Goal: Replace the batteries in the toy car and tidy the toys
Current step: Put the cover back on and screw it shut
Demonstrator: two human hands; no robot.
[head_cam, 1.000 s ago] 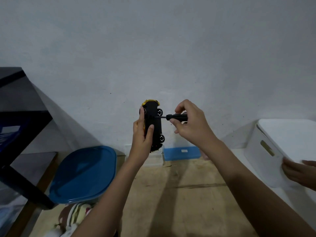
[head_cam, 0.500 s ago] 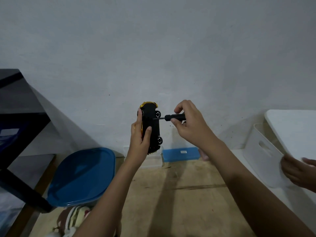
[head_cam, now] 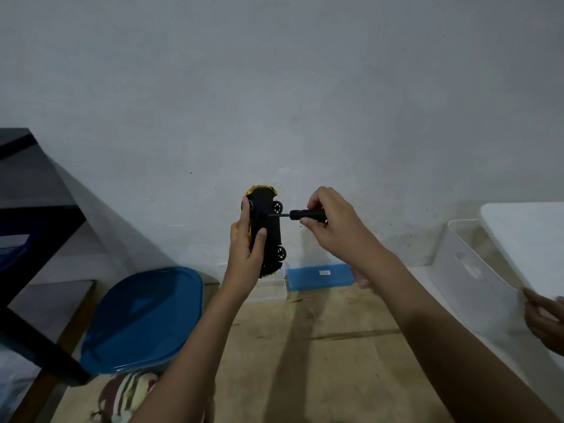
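One toy car (head_cam: pixel 270 236), one unreadable label (head_cam: pixel 325 272)

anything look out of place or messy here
The white lid is off its white bin at the right, tilted and held by another person's hand. A striped soft toy lies loose on the floor by the blue-lidded box, bottom left.

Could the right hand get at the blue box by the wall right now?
Probably not yet: the right hand grips the screwdriver, which is set against the toy car. The way down to the blue box looks open.
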